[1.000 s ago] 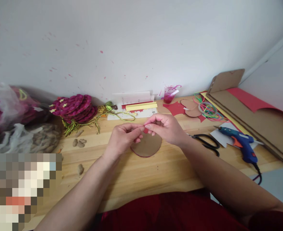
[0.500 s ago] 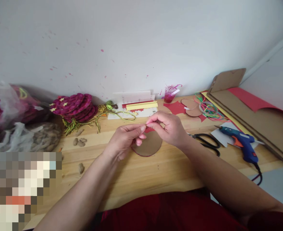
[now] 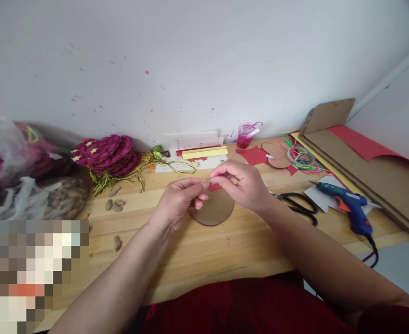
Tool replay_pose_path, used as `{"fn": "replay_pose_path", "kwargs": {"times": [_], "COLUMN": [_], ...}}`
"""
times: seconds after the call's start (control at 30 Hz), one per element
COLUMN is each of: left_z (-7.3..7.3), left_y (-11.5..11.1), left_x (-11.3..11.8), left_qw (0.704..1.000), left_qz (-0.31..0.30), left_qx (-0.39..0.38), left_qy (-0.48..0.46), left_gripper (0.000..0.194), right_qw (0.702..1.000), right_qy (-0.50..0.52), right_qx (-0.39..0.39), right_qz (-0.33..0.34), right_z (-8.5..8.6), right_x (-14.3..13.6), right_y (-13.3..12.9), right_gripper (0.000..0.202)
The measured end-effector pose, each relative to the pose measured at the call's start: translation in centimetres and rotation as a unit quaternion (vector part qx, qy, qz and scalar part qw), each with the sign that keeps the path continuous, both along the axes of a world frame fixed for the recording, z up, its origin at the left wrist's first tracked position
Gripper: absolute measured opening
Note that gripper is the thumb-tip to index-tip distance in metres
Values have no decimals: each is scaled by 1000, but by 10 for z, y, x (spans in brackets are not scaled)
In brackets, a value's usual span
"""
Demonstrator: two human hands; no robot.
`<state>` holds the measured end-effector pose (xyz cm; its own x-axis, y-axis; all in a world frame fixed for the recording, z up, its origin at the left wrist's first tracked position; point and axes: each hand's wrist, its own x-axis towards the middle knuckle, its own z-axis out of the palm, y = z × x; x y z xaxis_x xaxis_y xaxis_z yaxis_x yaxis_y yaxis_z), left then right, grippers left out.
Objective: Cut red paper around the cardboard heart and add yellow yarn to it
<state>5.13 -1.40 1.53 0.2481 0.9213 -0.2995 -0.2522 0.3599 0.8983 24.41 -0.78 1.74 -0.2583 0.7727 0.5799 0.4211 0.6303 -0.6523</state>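
Note:
Above a round cardboard disc [image 3: 214, 211], my left hand [image 3: 181, 199] and my right hand [image 3: 241, 183] meet fingertip to fingertip. Both are closed in a pinch, thumb against forefinger. Whatever sits between the fingertips is too small and too covered to make out. The disc lies on the wooden table with its brown face up and a dark reddish edge. A bit of red [image 3: 215, 187] shows at its far side beneath my fingers. Black-handled scissors [image 3: 300, 206] lie just right of my right wrist, their blades mostly hidden.
A blue glue gun [image 3: 352, 204] lies at right before stacked cardboard [image 3: 367, 171]. Behind are a cup of red liquid [image 3: 246, 136], red paper [image 3: 252, 156] and coloured cords [image 3: 305, 160]. At left are purple peanut-covered discs [image 3: 108, 155], loose peanuts [image 3: 117, 242] and a bag of peanuts [image 3: 67, 197].
My pinched fingertips have shifted very slightly to the left and stay together. Everything on the table looks the same.

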Motion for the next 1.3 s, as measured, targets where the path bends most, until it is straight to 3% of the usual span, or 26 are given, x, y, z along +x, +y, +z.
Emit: {"fn": "replay_pose_path", "kwargs": {"times": [0.1, 0.17, 0.3, 0.4, 0.53, 0.77, 0.9, 1.1, 1.3], "left_z": [1, 2, 3, 2, 1, 1, 0, 0, -8], "left_y": [2, 3, 3, 2, 3, 4, 2, 3, 8], "left_x": [0, 0, 0, -1, -1, 0, 1, 2, -1], "left_qw": [999, 999, 998, 998, 997, 996, 996, 994, 986], "left_qz": [30, 44, 53, 55, 60, 71, 65, 78, 91], "left_qx": [6, 8, 17, 26, 40, 54, 47, 68, 127], "left_qy": [-17, -27, -36, -28, -20, -29, -42, -17, 50], "left_gripper": [27, 28, 32, 33, 33, 33, 31, 28, 28], "right_qw": [995, 992, 950, 916, 902, 842, 836, 852, 847], "right_qy": [72, 87, 72, 89, 134, 249, 213, 165, 166], "right_qx": [-5, -73, -293, -367, -400, -455, -472, -479, -484], "right_qz": [-63, -62, 78, 132, 92, 151, 179, 132, 143], "right_z": [4, 3, -7, -15, -16, -15, -16, -9, -9], "right_x": [0, -2, -12, -21, -24, -24, -28, -25, -24], "right_y": [-3, -5, -9, -10, -9, -6, -9, -12, -11], "right_gripper": [12, 22, 25, 28, 22, 28, 28, 15, 19]}}
